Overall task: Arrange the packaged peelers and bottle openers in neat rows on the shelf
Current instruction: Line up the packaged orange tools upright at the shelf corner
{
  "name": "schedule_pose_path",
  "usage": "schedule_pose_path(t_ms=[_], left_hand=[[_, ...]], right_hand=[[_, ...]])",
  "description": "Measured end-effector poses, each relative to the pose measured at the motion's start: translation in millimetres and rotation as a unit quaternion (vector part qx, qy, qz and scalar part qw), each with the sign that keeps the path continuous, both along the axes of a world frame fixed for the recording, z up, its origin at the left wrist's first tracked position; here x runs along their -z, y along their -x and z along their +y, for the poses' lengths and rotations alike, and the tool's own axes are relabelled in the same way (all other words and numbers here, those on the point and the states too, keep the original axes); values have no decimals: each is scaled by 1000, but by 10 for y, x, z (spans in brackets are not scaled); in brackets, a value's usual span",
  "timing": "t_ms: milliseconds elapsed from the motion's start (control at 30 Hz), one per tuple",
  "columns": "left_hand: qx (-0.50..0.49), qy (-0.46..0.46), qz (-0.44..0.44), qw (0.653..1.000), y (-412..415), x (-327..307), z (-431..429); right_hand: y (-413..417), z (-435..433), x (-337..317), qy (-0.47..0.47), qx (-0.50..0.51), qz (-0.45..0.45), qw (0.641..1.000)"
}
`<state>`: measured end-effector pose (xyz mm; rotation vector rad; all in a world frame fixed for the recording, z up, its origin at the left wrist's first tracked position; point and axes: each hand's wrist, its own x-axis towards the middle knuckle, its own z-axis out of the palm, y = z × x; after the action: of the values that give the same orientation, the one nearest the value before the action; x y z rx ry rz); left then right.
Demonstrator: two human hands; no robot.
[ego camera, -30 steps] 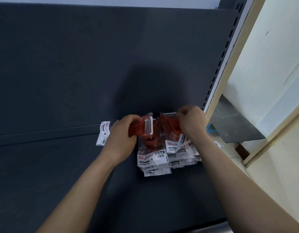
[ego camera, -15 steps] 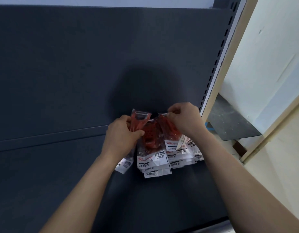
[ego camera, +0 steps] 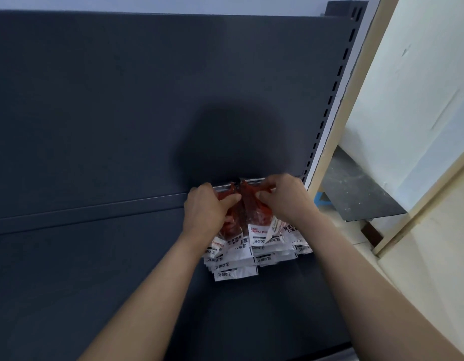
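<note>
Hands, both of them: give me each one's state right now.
Left hand: pinches a red peeler packet.
Right hand: pinches the tops of the hanging packets.

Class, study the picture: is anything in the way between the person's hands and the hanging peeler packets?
Nothing visible is. The left hand and right hand both pinch the tops of the red packets directly, right by the metal bar.

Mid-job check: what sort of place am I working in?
Probably a shop or stockroom display aisle: a dark shelving back panel with a slotted upright, and packaged peelers hanging in a bunch on a metal peg hook.
</note>
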<state>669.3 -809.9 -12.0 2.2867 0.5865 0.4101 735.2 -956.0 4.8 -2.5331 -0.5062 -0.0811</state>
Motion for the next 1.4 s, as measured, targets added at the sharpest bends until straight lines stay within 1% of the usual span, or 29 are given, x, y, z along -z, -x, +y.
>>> schedule_pose_path(t_ms=[100, 200, 267, 333, 467, 533, 600, 667, 767, 933, 1000, 1133, 1267, 1333, 1400], left_hand=[[21, 16, -40, 999, 45, 9, 21], [-14, 26, -60, 998, 112, 44, 91], [-42, 58, -39, 997, 136, 79, 134], [-39, 97, -13, 994, 125, 108, 148], [-30, 123, -16, 992, 95, 113, 112], [-34, 133, -27, 990, 88, 129, 114], [-44, 144, -38, 988, 86, 146, 131], [-57, 156, -44, 985, 83, 169, 151], [-67, 174, -32, 982, 65, 189, 139], [-63, 244, -34, 967, 21, 191, 55], [-64, 252, -34, 965, 17, 193, 31], [-64, 244, -42, 967, 20, 198, -19], [-75, 255, -66, 962, 42, 207, -72], [-92, 254, -74, 960, 69, 218, -81], [-119, 243, -81, 959, 97, 234, -81]], right_hand=[[-11, -11, 13, 8, -12, -4, 1000], [-11, -24, 16, 6, -27, 9, 1000], [-15, -23, 15, 9, -34, 14, 999], [-19, -11, 14, 14, -38, 17, 999], [-20, 0, 16, 2, -44, 14, 999], [-30, -39, 2, -41, -25, -3, 999], [-69, -128, -20, -79, 19, -22, 996], [-130, -250, -23, -82, 70, -22, 994], [-200, -408, 15, -60, 120, 4, 991], [-188, -486, 117, -76, 108, 124, 984], [-181, -487, 153, -81, 101, 145, 981], [-178, -489, 157, -67, 96, 127, 985], [-192, -521, 147, -57, 88, 118, 987], [-200, -545, 141, -53, 86, 99, 990], [-197, -557, 128, -50, 82, 59, 994]])
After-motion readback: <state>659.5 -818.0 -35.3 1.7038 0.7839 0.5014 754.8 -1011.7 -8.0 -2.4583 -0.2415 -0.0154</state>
